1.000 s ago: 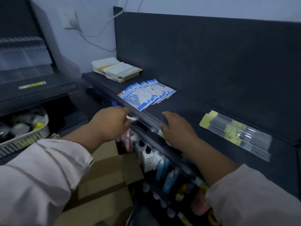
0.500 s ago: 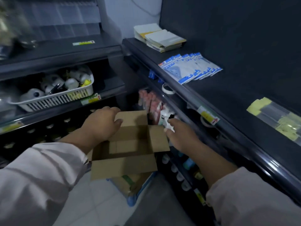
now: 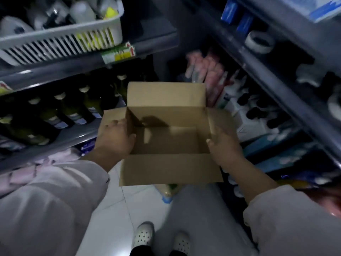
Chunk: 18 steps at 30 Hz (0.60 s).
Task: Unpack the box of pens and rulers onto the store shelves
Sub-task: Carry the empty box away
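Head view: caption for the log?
Left hand and right hand hold an open, seemingly empty cardboard box between stocked shelves.

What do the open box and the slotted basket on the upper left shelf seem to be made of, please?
The box looks like plain brown cardboard, matte, with folded flaps and creased hinges. The basket seems moulded white plastic, faintly glossy, judging by its even vertical slots and smooth rim.
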Each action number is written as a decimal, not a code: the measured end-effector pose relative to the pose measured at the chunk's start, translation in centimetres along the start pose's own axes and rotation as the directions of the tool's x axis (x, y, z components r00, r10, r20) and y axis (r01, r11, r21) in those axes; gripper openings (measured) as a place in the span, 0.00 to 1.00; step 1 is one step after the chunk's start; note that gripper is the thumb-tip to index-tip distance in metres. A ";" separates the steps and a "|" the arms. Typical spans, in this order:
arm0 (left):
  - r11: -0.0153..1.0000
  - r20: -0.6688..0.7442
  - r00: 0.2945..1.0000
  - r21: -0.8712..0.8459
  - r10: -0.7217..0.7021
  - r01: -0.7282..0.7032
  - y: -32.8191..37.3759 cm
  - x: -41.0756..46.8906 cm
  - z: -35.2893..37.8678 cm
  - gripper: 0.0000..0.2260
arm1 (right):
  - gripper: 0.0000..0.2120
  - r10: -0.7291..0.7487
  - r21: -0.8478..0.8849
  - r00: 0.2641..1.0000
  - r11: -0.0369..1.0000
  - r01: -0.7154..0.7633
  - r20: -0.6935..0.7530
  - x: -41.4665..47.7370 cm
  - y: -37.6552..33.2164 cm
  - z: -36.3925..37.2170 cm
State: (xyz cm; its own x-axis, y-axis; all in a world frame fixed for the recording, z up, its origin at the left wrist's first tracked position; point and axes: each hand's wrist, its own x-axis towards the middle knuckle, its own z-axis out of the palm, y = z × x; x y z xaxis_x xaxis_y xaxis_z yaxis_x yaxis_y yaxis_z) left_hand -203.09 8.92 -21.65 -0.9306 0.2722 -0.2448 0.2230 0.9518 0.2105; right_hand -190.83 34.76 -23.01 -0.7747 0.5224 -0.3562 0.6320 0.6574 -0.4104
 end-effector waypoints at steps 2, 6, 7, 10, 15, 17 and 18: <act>0.999 0.016 0.999 0.016 -0.028 0.028 -1.1 1.6 2.6 0.24 | 0.28 0.007 -0.030 1.000 1.000 -0.007 -0.007 1.6 1.2 2.3; 0.994 0.027 0.994 -0.023 -0.108 0.109 -2.1 3.8 6.2 0.23 | 0.27 0.029 -0.036 0.998 0.999 -0.031 -0.054 4.2 2.9 5.1; 0.991 0.033 0.991 -0.037 -0.130 0.132 -2.3 4.1 6.9 0.23 | 0.26 0.037 -0.048 0.997 0.998 -0.040 -0.070 4.6 3.2 5.6; 0.980 0.064 0.980 -0.054 -0.188 0.192 -3.1 4.6 8.8 0.23 | 0.20 0.050 -0.069 0.994 0.996 -0.057 -0.097 5.6 4.0 6.8; 0.962 0.171 0.947 0.022 -0.273 0.274 -4.4 5.4 10.2 0.13 | 0.09 0.099 -0.053 0.995 0.994 -0.100 -0.016 6.4 4.9 7.2; 0.968 0.178 0.951 0.025 -0.251 0.250 -4.5 5.2 10.0 0.12 | 0.07 0.095 -0.025 0.995 0.995 -0.096 -0.027 6.0 5.1 6.9; 0.971 0.163 0.958 0.008 -0.236 0.238 -4.4 4.8 9.8 0.12 | 0.07 0.100 -0.007 0.994 0.995 -0.100 -0.034 5.7 5.3 6.7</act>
State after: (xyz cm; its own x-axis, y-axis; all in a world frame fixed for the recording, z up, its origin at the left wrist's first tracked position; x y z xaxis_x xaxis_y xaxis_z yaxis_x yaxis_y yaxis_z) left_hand -205.72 7.45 -33.01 -0.8970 0.0592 -0.4381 -0.0026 0.9903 0.1391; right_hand -191.74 37.52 -32.85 -0.7078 0.6037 -0.3668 0.7065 0.6055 -0.3664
